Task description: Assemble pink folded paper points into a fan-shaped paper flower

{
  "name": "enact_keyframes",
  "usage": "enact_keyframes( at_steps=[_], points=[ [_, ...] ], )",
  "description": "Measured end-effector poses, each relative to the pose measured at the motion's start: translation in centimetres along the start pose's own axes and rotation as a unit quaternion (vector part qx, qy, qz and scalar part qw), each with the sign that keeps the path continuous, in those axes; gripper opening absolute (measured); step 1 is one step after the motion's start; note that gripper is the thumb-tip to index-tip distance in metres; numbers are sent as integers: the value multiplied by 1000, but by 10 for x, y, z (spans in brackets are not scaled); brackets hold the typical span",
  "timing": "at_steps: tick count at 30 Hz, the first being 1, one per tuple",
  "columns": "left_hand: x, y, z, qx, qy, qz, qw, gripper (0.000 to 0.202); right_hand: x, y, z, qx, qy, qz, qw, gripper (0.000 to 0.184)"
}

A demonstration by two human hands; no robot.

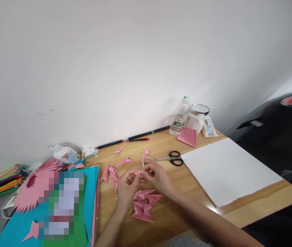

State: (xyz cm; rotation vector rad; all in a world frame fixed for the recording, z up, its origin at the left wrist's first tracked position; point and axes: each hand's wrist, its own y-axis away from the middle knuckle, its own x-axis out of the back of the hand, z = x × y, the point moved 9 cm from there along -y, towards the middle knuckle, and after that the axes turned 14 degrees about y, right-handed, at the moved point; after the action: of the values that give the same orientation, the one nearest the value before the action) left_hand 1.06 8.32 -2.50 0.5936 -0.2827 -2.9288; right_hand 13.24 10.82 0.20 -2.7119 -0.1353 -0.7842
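Note:
My left hand (126, 187) and my right hand (156, 175) meet over the wooden table, fingertips pinched together on a small folded pink paper piece (137, 172), most of it hidden by the fingers. A white ring, which looks like a roll of tape (149, 159), shows at the right hand's fingers; whether they touch it I cannot tell. Several folded pink paper pieces (141, 210) lie below the hands, and others (105, 174) are scattered to the left and behind. Black-handled scissors (174, 158) lie just beyond the right hand.
A white board (230, 171) covers the table's right side. At the back stand a water bottle (179, 118) and a white mug (196, 120), beside a pink folded paper (187, 137). Pens (110, 144) lie along the wall. Left are blue paper sheets (91, 192) and a round pink paper form (27, 192).

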Motion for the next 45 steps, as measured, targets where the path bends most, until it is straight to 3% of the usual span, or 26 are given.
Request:
enact_keyframes(
  at_steps=[13,19,22,26,34,40,43,45],
  points=[
    [3,0,7,-6,-25,-2,1000,22,0,1,-7,35,20,-6,999,13],
    [4,3,15,-38,-48,6,998,18,-6,-1,-2,-23,-49,-68,996,13],
    [2,4,17,-41,-53,3,998,18,-4,-2,-1,-28,-53,-62,996,13],
    [0,2,17,-20,-53,-17,998,20,1,-3,-3,4,-58,-23,998,10],
    [1,-5,11,62,-30,-58,996,29,0,-2,-4,47,-70,-19,996,10],
    [0,-4,1,97,12,-89,991,30,-4,-2,0,6,-78,-55,995,25],
    [-4,-3,-1,110,47,-102,988,31,-2,-3,-9,44,-76,-58,994,12],
    [-7,-3,-2,120,78,-106,984,35,-1,-3,-14,71,-69,-50,994,13]
  ],
)
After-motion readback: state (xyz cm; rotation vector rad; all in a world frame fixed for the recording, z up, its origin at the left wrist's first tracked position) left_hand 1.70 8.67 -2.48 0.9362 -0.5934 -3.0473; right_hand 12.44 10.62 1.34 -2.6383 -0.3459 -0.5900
